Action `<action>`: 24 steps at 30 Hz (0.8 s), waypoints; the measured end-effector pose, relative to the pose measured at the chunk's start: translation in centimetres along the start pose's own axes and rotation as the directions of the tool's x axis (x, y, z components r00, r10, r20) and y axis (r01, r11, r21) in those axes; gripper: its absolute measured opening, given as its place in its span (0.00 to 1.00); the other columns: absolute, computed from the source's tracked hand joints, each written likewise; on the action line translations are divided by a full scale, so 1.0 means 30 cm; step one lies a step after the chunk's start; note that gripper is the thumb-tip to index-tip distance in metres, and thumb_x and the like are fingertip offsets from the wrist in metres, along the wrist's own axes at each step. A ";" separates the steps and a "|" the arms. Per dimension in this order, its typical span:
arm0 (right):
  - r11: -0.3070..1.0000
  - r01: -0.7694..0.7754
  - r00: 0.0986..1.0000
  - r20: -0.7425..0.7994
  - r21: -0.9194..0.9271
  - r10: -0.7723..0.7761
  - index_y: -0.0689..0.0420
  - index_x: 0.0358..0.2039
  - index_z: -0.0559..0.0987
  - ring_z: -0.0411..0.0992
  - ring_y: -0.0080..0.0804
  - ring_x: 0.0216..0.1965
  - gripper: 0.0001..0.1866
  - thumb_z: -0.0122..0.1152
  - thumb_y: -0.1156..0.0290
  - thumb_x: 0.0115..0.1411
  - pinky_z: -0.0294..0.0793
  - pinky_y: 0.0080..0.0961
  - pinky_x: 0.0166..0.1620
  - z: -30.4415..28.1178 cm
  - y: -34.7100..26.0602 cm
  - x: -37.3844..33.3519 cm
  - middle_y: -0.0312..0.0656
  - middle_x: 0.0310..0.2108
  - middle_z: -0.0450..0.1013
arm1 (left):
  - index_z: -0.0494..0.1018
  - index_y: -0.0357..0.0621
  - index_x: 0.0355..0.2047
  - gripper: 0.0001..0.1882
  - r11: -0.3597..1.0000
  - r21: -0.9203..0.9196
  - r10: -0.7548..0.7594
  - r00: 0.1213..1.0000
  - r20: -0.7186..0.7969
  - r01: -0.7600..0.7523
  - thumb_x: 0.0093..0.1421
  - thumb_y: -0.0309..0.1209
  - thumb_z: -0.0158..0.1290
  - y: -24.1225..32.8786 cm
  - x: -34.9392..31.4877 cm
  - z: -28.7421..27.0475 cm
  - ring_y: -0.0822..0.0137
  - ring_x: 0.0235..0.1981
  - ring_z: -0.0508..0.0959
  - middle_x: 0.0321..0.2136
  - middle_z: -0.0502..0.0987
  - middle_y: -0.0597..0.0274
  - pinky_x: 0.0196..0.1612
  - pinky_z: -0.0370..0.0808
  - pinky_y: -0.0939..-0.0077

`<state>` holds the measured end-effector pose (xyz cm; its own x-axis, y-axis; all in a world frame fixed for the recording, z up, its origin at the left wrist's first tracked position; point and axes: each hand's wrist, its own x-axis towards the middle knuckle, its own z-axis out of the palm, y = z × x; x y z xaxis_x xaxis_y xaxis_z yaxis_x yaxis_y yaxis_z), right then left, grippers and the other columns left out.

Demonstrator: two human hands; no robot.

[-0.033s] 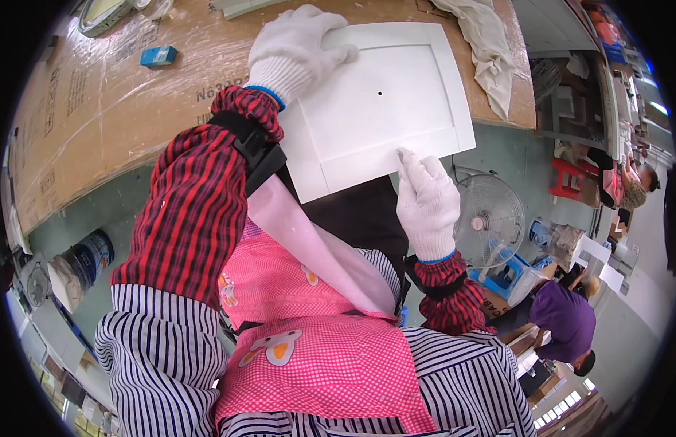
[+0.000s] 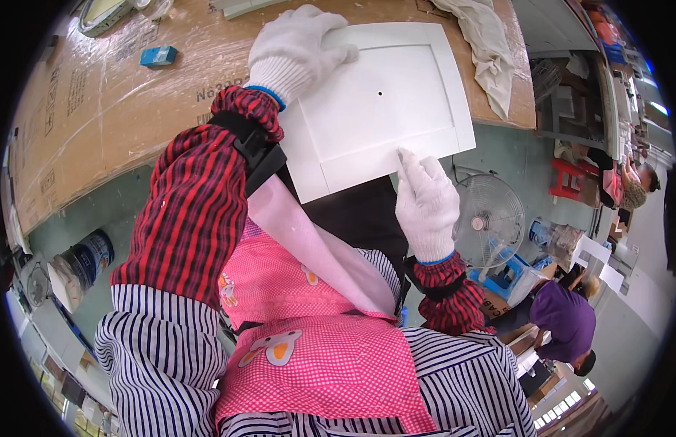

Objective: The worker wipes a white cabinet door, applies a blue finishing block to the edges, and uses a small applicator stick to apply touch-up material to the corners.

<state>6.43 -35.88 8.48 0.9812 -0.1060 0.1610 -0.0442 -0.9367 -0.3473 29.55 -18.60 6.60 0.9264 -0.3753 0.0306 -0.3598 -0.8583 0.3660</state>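
Note:
A white framed panel (image 2: 389, 73) with a recessed middle and a small dark hole lies at the near edge of the table, its near part jutting out over my lap. My left hand (image 2: 294, 47), in a white knitted glove, rests palm down on the panel's far left corner, thumb apart from the fingers. At the near rim of the panel, my right hand (image 2: 427, 204), gloved alike, is closed in a pinch. Its fingertips meet the frame's near border; whatever small thing sits in them is too hidden to name.
The table (image 2: 119, 109) is covered with brown cardboard under clear film. A small blue block (image 2: 158, 57) lies on the left, a whitish cloth (image 2: 483, 51) on the far right. Beyond my right hand stands a fan (image 2: 487, 221). A person in purple (image 2: 564, 320) is further right.
My right hand has shifted very slightly along the panel's near border. The panel and my left hand keep their places.

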 end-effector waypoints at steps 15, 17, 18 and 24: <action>0.987 -0.119 0.986 -0.128 -0.108 0.105 0.57 0.50 0.84 0.76 0.49 0.31 0.13 0.62 0.75 0.65 0.75 0.42 0.33 -0.065 0.219 0.110 0.49 0.31 0.74 | 0.78 0.58 0.59 0.30 0.995 -0.079 0.049 0.997 -0.051 -0.053 0.60 0.54 0.62 -0.003 -0.009 -0.006 0.54 0.61 0.75 0.59 0.76 0.62 0.66 0.70 0.59; 0.984 -0.016 0.998 -0.070 -0.179 0.003 0.57 0.50 0.83 0.76 0.49 0.30 0.14 0.62 0.75 0.64 0.76 0.42 0.32 -0.024 0.139 0.073 0.48 0.31 0.74 | 0.78 0.58 0.59 0.30 0.996 -0.086 -0.002 1.000 0.008 0.003 0.60 0.54 0.62 0.004 -0.012 -0.018 0.53 0.61 0.75 0.60 0.76 0.62 0.66 0.70 0.59; 0.987 0.070 0.995 -0.063 -0.146 -0.080 0.55 0.50 0.83 0.75 0.48 0.28 0.16 0.63 0.76 0.61 0.76 0.41 0.31 -0.003 0.058 0.051 0.47 0.31 0.74 | 0.78 0.58 0.59 0.30 0.996 -0.087 0.002 1.000 0.007 -0.001 0.60 0.54 0.62 0.010 -0.010 -0.018 0.53 0.61 0.75 0.60 0.76 0.62 0.66 0.70 0.59; 0.956 0.260 0.959 0.078 0.135 -0.272 0.49 0.54 0.83 0.74 0.40 0.24 0.24 0.65 0.76 0.55 0.75 0.36 0.27 0.126 -0.217 -0.049 0.41 0.28 0.72 | 0.78 0.58 0.59 0.30 0.995 -0.084 0.055 0.998 -0.033 -0.058 0.59 0.55 0.63 -0.020 -0.010 0.003 0.52 0.61 0.75 0.60 0.76 0.61 0.65 0.71 0.59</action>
<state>5.98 -28.37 7.00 0.9678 0.1789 0.1772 0.2383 -0.8783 -0.4145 29.49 -18.01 6.29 0.9083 -0.4104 0.0817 -0.4023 -0.8026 0.4404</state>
